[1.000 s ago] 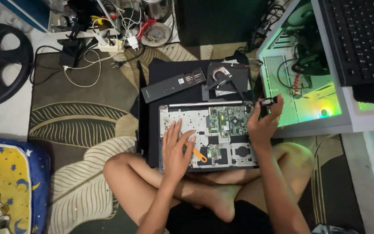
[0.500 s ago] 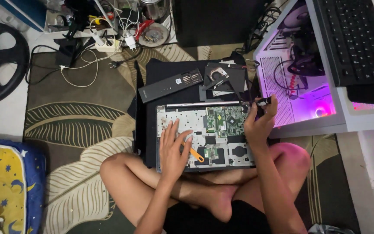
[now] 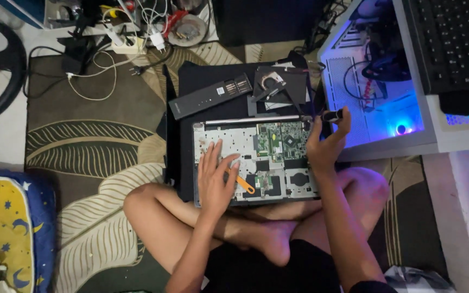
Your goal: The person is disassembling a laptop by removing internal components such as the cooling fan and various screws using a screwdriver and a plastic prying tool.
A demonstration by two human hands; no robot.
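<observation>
While you sit cross-legged, your left hand (image 3: 216,176) lies flat, fingers spread, on the opened laptop (image 3: 253,161) across your legs, touching an orange tool (image 3: 243,184). At two o'clock, your right hand (image 3: 325,145) pinches a small dark part (image 3: 332,115).

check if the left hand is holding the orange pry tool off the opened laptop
No, the left hand lies flat on the opened laptop, and the orange pry tool rests on the board beside its fingers.
</observation>
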